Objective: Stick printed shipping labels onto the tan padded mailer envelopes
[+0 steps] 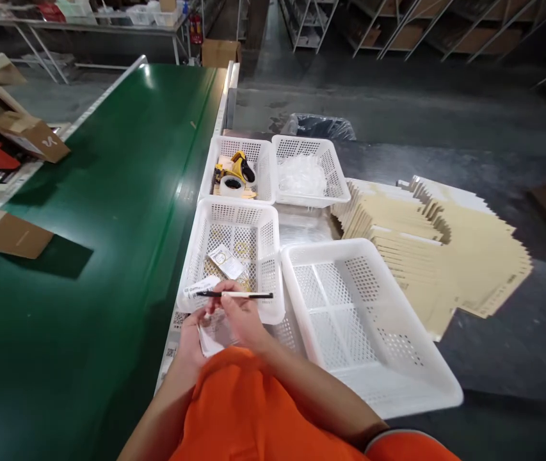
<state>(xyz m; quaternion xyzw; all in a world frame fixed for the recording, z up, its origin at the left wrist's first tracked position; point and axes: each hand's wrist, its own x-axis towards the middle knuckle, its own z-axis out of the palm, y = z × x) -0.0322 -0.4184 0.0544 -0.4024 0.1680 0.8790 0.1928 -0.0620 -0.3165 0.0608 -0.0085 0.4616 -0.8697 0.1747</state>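
My right hand (pixel 242 314) is closed on a thin black-and-white pen (pixel 239 295), which lies level above the near edge of a white basket (pixel 275 269). Close beside it, my left hand (pixel 193 333) holds a stack of white cards or packets (pixel 216 334) against my body. A white label strip with a barcode (pixel 198 288) shows at the fingertips, over the basket's near left corner; what holds it is unclear. Inside that basket lie a small white printed packet (pixel 226 261) and some yellow bits.
Behind are a basket with a yellow tape dispenser (pixel 240 168) and one of clear plastic (pixel 301 175). A large white basket (pixel 296 307) and fanned brown envelopes (pixel 469 256) are at right. A green conveyor (pixel 109 211) with cardboard boxes (pixel 18 234) along its far side runs left.
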